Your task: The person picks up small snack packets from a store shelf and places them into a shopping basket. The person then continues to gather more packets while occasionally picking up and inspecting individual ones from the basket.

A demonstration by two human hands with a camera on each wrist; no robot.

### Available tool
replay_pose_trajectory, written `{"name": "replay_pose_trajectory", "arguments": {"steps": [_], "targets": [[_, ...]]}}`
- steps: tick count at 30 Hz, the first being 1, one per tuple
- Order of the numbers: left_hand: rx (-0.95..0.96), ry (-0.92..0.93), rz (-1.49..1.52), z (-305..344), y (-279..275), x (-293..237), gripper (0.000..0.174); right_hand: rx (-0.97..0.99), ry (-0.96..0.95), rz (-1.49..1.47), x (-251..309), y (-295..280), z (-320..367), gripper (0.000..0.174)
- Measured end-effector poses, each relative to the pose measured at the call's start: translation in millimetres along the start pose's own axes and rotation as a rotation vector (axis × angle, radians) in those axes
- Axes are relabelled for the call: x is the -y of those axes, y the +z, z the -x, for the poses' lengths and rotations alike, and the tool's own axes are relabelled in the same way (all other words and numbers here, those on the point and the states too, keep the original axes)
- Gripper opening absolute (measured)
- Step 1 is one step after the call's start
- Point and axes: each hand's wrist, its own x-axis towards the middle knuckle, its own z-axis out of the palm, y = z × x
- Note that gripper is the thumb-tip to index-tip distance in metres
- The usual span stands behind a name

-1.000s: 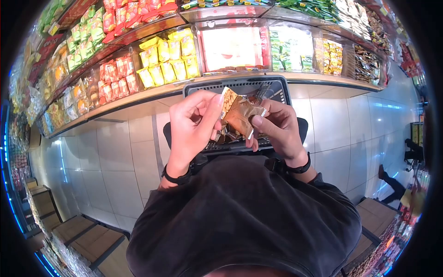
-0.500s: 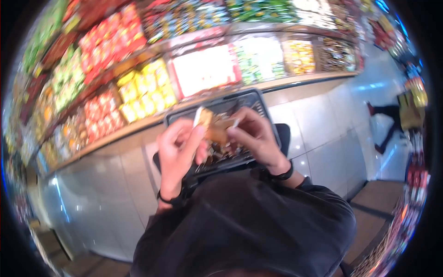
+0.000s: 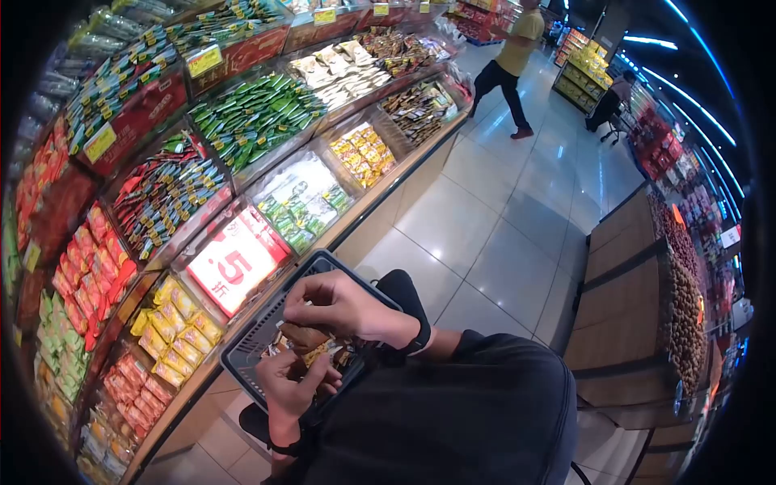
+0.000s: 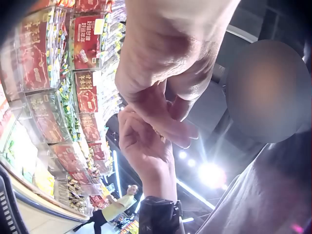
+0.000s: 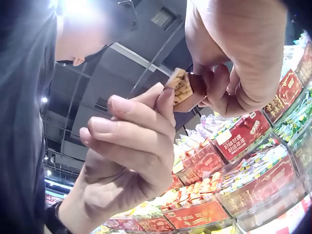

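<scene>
A small brown snack packet [image 5: 181, 93], with a pale nut-patterned end, is stretched between my two hands. My left hand [image 3: 291, 388] pinches the patterned end with thumb and fingers, as the right wrist view shows. My right hand [image 3: 343, 303] pinches the brown end from the other side. The hands are close together above a dark grey shopping basket [image 3: 252, 335]. Inside it lie several small wrapped packets [image 3: 343, 354], partly hidden by the hands. In the left wrist view the fingers cover most of the held packet.
A tiered shelf of snack packets borders the basket, with yellow packets [image 3: 174, 327], green packets [image 3: 255, 121] and a red-and-white sign [image 3: 238, 260]. Wooden bins [image 3: 618, 315] line the right. A person in a yellow shirt [image 3: 519, 48] walks along the tiled aisle [image 3: 485, 234].
The head view has swung to the right, so the aisle shows more and the hands and basket appear turned and lower left. Both hands keep hold of the snack packet.
</scene>
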Motion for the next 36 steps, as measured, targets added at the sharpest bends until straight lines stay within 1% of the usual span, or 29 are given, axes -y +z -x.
{"name": "replay_pose_trajectory", "arguments": {"steps": [2,3,4,5,6,7,8,9,10,11,13,20,26,35,36], "targets": [[0.013,0.092,0.005,-0.8,2.7,0.7,0.019,-0.008,-0.035,-0.01,7.2,0.6,-1.9,0.015],[0.016,0.145,-0.042,-2.3,3.9,-1.2,0.019,-0.028,-0.037,-0.06,14.7,4.6,-1.6,0.016],[0.0,0.148,-0.087,-2.3,6.5,-7.1,0.019,-0.034,-0.021,-0.045,21.1,6.0,-0.8,0.015],[0.003,0.223,-0.174,-2.8,7.3,-13.4,0.018,-0.045,-0.011,-0.07,28.4,9.6,0.0,0.016],[0.01,0.304,-0.244,-4.6,4.1,-5.7,0.017,-0.07,0.002,0.057,31.7,10.7,-0.7,0.016],[-0.033,0.26,-0.15,-1.4,9.8,-11.3,0.017,-0.046,-0.05,-0.137,23.1,12.7,-4.3,0.015],[-0.057,0.229,-0.095,1.7,11.6,-11.9,0.017,-0.05,-0.07,-0.102,20.7,12.1,-5.0,0.012],[-0.069,0.246,-0.05,3.3,14.2,-13.8,0.019,-0.051,-0.102,-0.115,23.4,17.8,-5.2,0.011],[-0.072,0.223,-0.054,6.0,12.8,-11.6,0.017,-0.02,-0.078,-0.156,26.0,19.9,-4.1,0.01],[-0.068,0.216,0.012,7.9,13.7,-12.2,0.015,0.04,-0.049,-0.221,25.4,16.0,-5.5,0.013],[-0.056,0.249,-0.003,9.5,11.4,-12.2,0.014,0.047,-0.069,-0.204,19.9,16.0,-8.2,0.013],[-0.091,0.216,0.0,14.3,9.6,-12.3,0.012,0.066,-0.032,-0.238,20.9,23.6,-9.5,0.012],[-0.105,0.206,0.056,17.8,7.5,-11.7,0.011,0.06,-0.057,-0.216,18.5,28.4,-10.5,0.011],[-0.108,0.191,0.093,22.3,2.2,-11.6,0.01,0.072,-0.046,-0.207,14.6,31.2,-11.5,0.01],[-0.129,0.187,0.103,22.5,2.4,-9.7,0.01,0.079,-0.02,-0.18,16.5,32.1,-11.0,0.01]]}}
